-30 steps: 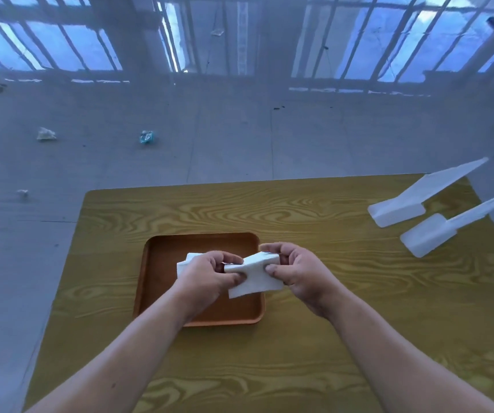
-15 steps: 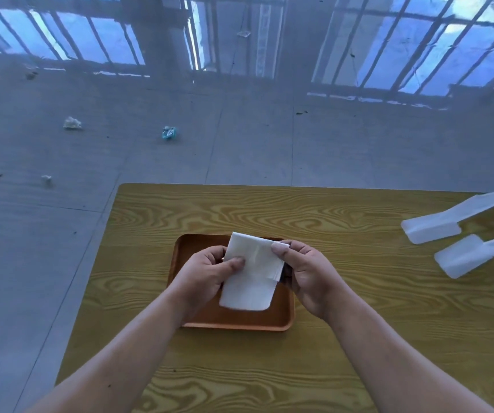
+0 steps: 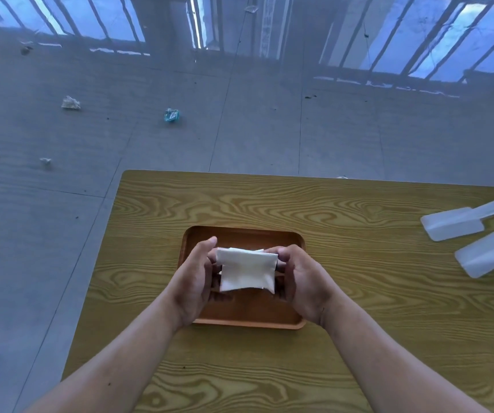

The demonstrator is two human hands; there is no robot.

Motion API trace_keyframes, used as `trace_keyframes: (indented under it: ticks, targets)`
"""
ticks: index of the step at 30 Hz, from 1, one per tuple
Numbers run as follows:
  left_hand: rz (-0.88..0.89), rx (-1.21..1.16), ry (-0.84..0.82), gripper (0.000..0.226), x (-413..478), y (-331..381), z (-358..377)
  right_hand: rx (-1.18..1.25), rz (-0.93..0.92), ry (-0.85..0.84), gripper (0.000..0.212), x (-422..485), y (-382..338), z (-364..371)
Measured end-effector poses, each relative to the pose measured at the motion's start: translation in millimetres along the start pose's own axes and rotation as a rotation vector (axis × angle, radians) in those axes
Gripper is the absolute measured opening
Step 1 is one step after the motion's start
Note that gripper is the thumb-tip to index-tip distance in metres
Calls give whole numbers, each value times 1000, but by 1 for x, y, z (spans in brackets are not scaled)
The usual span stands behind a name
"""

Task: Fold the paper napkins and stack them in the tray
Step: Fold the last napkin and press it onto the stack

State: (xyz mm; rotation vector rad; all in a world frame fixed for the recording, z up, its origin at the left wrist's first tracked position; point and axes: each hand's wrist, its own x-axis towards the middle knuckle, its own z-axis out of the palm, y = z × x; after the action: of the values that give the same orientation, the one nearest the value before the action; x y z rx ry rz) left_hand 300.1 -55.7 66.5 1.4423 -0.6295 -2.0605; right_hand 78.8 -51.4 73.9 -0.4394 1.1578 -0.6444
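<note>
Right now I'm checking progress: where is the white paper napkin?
The white paper napkin is held between the left hand and right hand, just above the brown wooden tray at table centre.

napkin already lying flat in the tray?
No, the napkin is held up over the tray, pinched at its sides by the left hand and right hand.

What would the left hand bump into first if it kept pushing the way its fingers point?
Probably the napkin it already holds, then the right hand gripping the other side. Depth is hard to judge here.
</note>
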Motion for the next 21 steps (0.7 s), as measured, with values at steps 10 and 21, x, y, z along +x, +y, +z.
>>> trace_keyframes:
  ticks: [10,21]
  targets:
    - [572,1331,316,60,22,-25,-5,-1312,-482,432,58,19,33,-3]
    - [253,1801,65,77,35,-54,-15,-1736,-212,47,71,28,67,-14]
